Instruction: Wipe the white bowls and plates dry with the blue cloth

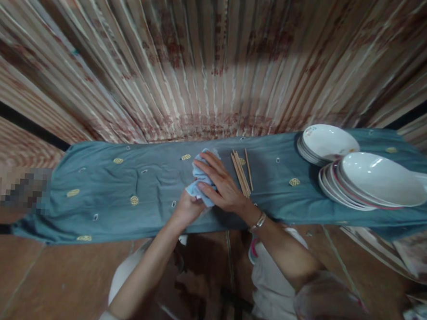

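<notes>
A crumpled light blue cloth (200, 169) is bunched between my two hands above the middle of the covered table. My left hand (191, 208) grips it from below, its fingers mostly hidden by the cloth. Over the top lies my right hand (223, 184), with bent fingers pressed on the cloth and a bracelet at the wrist. Whether anything is wrapped inside the cloth, I cannot tell. Just right of my right hand, several wooden chopsticks (239, 171) lie side by side, and one chopstick (248, 169) lies slightly apart.
A blue-green cloth with yellow motifs covers the long narrow table (103, 182). On its right stand a stack of white plates (330, 143) and a stack of larger white dishes (382, 177). A pleated patterned curtain (219, 59) hangs behind the table. Tiled floor (22, 264) shows below.
</notes>
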Demonstrator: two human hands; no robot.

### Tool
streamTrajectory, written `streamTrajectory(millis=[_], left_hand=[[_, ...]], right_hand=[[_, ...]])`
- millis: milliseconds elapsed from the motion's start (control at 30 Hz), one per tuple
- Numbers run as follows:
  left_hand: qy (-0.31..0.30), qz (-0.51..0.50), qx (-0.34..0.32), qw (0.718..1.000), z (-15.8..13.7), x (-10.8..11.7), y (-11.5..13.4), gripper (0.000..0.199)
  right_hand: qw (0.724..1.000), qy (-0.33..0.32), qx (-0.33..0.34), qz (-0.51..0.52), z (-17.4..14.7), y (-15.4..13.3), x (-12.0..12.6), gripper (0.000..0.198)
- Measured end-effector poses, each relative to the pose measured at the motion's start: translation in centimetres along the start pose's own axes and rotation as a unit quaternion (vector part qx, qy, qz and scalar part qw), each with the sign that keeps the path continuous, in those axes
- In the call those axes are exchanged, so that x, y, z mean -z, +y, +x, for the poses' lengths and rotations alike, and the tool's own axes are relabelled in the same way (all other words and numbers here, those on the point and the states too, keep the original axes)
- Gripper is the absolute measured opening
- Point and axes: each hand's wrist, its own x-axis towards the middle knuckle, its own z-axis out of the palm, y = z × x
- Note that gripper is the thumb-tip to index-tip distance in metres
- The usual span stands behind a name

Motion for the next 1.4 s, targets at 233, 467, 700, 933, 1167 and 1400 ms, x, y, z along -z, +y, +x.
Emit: streamTrajectory(millis=[233, 467, 700, 933, 1167, 1400], left_hand=[[-0.019, -0.060, 0.088, 0.994, -0.4, 0.0, 0.5, 0.028], [0.017, -0.095, 0.120, 0.988, -0.8, 1.1, -0.8, 0.031], [0.061, -0.075, 0.059, 0.994, -0.7, 0.5, -1.8, 0.039], [0.047, -0.012, 0.045, 0.998, -0.7, 1.4, -1.8, 0.049], [0.083, -0.122, 0.105, 0.983, 0.1, 1.5, -1.4, 0.062], [0.153, -0.214, 0.101, 0.959, 0.8, 2.5, -1.0, 0.061]], right_hand=[[0.991, 0.069, -0.110, 0.033, 0.2, 3.2, -0.3, 0.053], [0.961, 0.086, -0.230, 0.127, 0.0, 6.3, -2.4, 0.064], [0.966, 0.095, -0.208, 0.124, 0.2, 4.8, -2.6, 0.058], [0.998, 0.036, -0.051, 0.019, 0.8, 1.5, -1.2, 0.052], [0.973, 0.075, -0.195, 0.096, 0.6, 5.7, -3.7, 0.052], [0.956, 0.063, -0.271, 0.089, -0.4, 7.4, -6.8, 0.057]])
